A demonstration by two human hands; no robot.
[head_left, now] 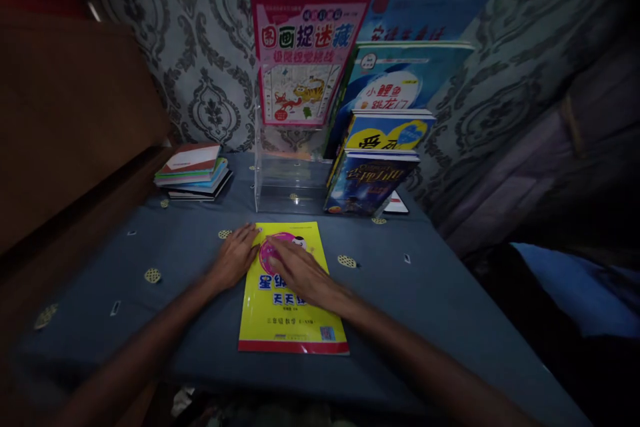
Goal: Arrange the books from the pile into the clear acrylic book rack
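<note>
A yellow workbook (pixel 285 320) with a red bottom stripe lies flat on the blue tablecloth (pixel 425 293) in front of me. My left hand (pixel 235 257) rests at the book's upper left corner, fingers stretched out and touching its edge. My right hand (pixel 297 270) lies flat across the cover's upper middle, fingers extended over the pink circle. Neither hand grips anything.
A clear acrylic rack (pixel 287 177) stands behind, holding a pink picture book (pixel 305 57) and several blue and yellow books (pixel 380 147). A small stack of books (pixel 193 170) lies at the back left. Brown furniture (pixel 65 120) rises at the left, patterned wallpaper behind.
</note>
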